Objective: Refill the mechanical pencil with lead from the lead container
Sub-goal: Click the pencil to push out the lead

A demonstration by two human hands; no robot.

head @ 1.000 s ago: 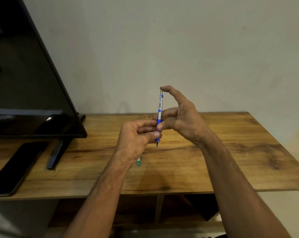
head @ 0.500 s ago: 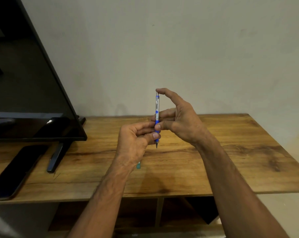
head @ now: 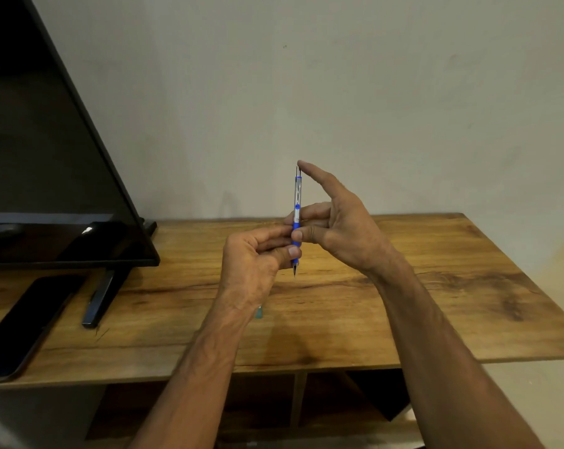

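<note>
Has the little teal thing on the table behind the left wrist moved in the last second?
No. The teal thing lies at the same spot on the table, still about level with the TV foot's near end.

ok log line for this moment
pencil upright, tip down | left hand pinches grip | right hand holds barrel, index on top end | teal item on table, partly hidden

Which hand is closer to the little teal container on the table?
Left. The left hand is just above the teal container in view, its wrist covering part of it. The right hand is farther up and right, holding the pencil.
</note>
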